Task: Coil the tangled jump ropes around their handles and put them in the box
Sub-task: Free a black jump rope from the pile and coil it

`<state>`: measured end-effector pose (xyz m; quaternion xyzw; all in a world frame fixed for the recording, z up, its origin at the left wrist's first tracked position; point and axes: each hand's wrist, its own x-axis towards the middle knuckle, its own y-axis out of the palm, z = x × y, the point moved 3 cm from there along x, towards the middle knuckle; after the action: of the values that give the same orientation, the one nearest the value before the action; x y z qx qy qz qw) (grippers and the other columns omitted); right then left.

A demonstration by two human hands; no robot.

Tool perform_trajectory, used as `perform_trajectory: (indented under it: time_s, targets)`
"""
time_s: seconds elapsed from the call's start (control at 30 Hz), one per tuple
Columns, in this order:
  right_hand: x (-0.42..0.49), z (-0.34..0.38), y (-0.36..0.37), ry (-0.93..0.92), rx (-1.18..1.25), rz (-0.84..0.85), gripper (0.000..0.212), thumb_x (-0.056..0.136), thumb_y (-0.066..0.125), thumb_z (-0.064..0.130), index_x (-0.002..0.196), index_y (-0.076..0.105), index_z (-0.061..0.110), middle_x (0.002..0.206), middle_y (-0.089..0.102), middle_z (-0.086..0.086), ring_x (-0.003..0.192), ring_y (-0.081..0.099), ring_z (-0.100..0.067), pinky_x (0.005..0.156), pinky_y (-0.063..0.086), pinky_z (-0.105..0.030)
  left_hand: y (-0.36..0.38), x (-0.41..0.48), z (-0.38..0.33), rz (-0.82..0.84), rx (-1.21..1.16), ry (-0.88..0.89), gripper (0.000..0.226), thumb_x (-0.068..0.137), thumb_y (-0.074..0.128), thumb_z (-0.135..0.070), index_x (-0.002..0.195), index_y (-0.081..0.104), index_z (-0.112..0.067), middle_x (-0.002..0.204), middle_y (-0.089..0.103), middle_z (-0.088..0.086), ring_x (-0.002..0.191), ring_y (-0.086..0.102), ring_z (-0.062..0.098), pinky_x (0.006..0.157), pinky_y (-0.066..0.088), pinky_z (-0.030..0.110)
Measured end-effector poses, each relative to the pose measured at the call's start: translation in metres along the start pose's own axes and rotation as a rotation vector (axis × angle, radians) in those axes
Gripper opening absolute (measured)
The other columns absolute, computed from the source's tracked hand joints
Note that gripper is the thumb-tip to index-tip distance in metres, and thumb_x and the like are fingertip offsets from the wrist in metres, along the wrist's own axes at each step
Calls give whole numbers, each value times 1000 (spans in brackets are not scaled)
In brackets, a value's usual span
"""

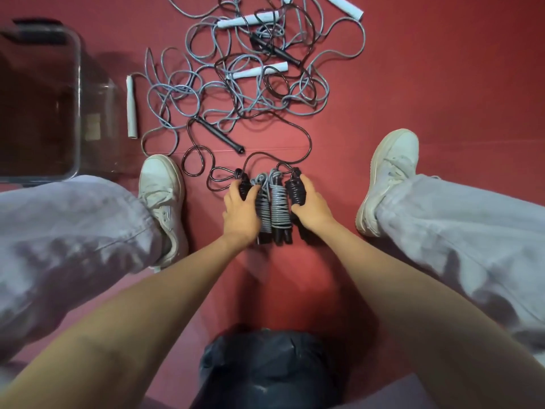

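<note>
Several coiled rope bundles lie side by side on the red floor between my feet: two grey-wrapped ones (272,206) in the middle and a black-wrapped one on each side. My left hand (240,209) grips the left black bundle (244,184), and my right hand (309,203) grips the right black bundle (295,187). A black cord (306,137) runs from these bundles back into the tangle (236,75) of grey and black ropes with white and black handles farther ahead. The clear plastic box (75,93) stands at the left, with nothing visible inside.
My legs in light trousers and white shoes (160,196) (389,178) frame the work area on both sides. A loose white handle (131,107) lies beside the box. A dark bag (265,367) sits close below me.
</note>
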<state>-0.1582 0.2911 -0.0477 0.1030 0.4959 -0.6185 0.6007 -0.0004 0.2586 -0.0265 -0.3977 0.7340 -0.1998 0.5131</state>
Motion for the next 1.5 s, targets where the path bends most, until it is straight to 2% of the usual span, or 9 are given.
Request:
perform_trajectory:
  time_s: [0.27, 0.43, 0.67, 0.77, 0.93, 1.07, 1.23, 1.43, 1.5]
  targets:
    - [-6, 7, -9, 22, -64, -6, 74, 85, 57, 14, 150, 25, 29, 132, 48, -18, 124, 46, -35, 104, 39, -39, -14, 6, 4, 28, -101, 40, 53, 84, 54, 0, 135, 51, -12, 146, 26, 14, 132, 30, 34, 113, 23, 34]
    - [4, 52, -30, -154, -113, -147, 59, 89, 60, 19, 144, 37, 19, 135, 44, -16, 127, 40, -34, 105, 36, -39, -51, 25, -2, -193, -293, 30, 37, 83, 53, 0, 118, 61, -9, 123, 44, 16, 115, 50, 32, 109, 34, 33]
    - [52, 118, -20, -314, -202, 2, 50, 90, 59, 11, 137, 48, 22, 143, 43, -17, 137, 34, -28, 110, 30, -34, -98, 86, 25, -180, -336, -155, 40, 82, 54, 4, 120, 61, -8, 121, 58, 18, 109, 57, 29, 91, 42, 26]
    - [70, 127, 0, -370, -380, 86, 52, 89, 54, 1, 136, 50, 24, 135, 46, -11, 131, 34, -30, 108, 29, -36, -96, 115, 40, -120, -245, -119, 37, 87, 49, 1, 121, 61, -6, 114, 62, 24, 109, 57, 35, 98, 43, 34]
    - [96, 125, 12, -377, -500, 41, 18, 90, 60, 12, 101, 69, 21, 119, 54, -8, 126, 38, -30, 103, 32, -37, -91, 148, 37, -136, -254, -219, 33, 97, 48, -24, 108, 66, 2, 112, 65, 25, 109, 58, 40, 91, 44, 37]
    - [101, 123, 0, -442, -457, -15, 15, 90, 62, 17, 102, 72, 19, 112, 58, -7, 117, 41, -27, 100, 33, -33, -92, 162, 30, -189, -323, -366, 46, 80, 65, -51, 93, 72, -7, 99, 72, 13, 96, 66, 31, 90, 51, 41]
    - [100, 120, -19, -456, -418, -55, 13, 88, 66, 18, 99, 72, 18, 101, 59, -4, 110, 48, -27, 94, 36, -33, -93, 161, 37, -157, -619, -465, 37, 55, 76, -35, 72, 69, -3, 73, 70, 13, 70, 70, 27, 69, 60, 44]
    - [75, 138, -41, -463, -130, -95, 12, 80, 72, 13, 88, 70, 22, 84, 60, 4, 79, 55, -15, 82, 49, -35, -108, 111, 14, -267, -788, -277, 27, 81, 68, -23, 59, 52, -19, 51, 56, -7, 50, 52, 9, 62, 42, 27]
    - [61, 147, -51, -470, -69, -94, 14, 78, 74, 11, 83, 67, 22, 76, 59, 7, 69, 53, -10, 77, 48, -31, -120, 92, 1, -280, -933, -116, 20, 85, 60, -15, 68, 51, -21, 63, 57, -6, 60, 54, 9, 67, 44, 25]
